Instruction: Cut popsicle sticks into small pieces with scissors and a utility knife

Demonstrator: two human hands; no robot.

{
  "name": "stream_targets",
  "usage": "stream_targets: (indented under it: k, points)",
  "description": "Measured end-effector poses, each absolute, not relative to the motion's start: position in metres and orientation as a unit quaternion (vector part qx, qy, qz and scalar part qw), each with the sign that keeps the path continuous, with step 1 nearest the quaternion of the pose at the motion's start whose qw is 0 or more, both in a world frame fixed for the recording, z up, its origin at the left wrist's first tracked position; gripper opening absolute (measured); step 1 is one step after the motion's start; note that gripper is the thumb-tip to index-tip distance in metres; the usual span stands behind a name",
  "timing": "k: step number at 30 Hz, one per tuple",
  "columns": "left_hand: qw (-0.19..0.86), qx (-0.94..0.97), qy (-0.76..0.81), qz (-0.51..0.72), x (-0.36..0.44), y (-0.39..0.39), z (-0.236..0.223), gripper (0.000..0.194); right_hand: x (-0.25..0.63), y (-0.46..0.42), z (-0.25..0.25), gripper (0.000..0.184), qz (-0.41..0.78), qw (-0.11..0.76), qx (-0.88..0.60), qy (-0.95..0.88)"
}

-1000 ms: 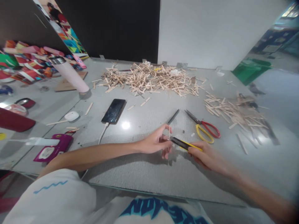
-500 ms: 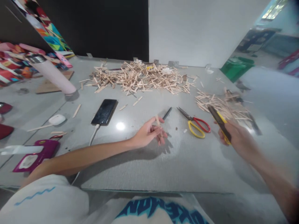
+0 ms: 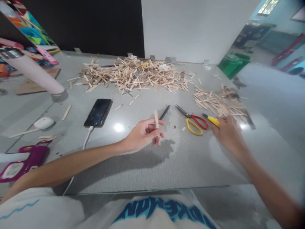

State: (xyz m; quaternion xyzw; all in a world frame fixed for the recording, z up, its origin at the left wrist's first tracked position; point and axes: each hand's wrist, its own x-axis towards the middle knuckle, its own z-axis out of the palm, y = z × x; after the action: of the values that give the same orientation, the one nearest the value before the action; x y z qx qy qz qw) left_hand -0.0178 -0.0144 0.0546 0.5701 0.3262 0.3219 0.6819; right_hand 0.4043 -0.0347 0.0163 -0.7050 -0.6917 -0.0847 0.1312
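My left hand pinches a short flat wooden stick between thumb and fingers, its end pointing up above the table. Behind those fingers lies a dark pen-like tool. My right hand, a little smeared by motion, is low over the table at the right with its fingers around a yellow and black utility knife. The hand hides the back part of the knife. Scissors with one red and one yellow handle lie between my hands, blades pointing away to the left.
A large heap of wooden sticks lies along the back, a smaller pile at the right. On the left are a phone with a cable, a pink bottle, a white earbud case and a purple device.
My right hand has lowered the utility knife toward the table beside the scissors and turned it flatter. My left hand still holds the stick, now more upright. The view has shifted slightly.
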Motion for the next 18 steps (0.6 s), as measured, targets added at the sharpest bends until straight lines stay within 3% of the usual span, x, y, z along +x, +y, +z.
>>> stream_targets:
  k: [6, 9, 13, 16, 18]
  points:
    - [0.655, 0.602, 0.338, 0.309, -0.022, -0.013, 0.065, 0.039, 0.357, -0.031, 0.04, 0.046, -0.023, 0.162, -0.653, -0.739]
    - [0.648, 0.612, 0.338, 0.302, -0.023, -0.013, 0.065, 0.041, 0.339, -0.03, 0.049, 0.059, -0.006, 0.139, -0.656, -0.742]
    - [0.628, 0.63, 0.354, 0.29, -0.025, -0.011, 0.059, 0.031, 0.327, -0.024, 0.054, 0.042, 0.034, 0.159, -0.666, -0.728]
    - [0.596, 0.663, 0.382, 0.244, -0.027, -0.007, 0.053, 0.026, 0.319, -0.014, 0.051, 0.066, 0.054, 0.198, -0.617, -0.759]
    - [0.564, 0.691, 0.404, 0.202, -0.028, -0.004, 0.049, 0.025, 0.313, -0.006, 0.048, 0.072, 0.04, 0.204, -0.575, -0.792]
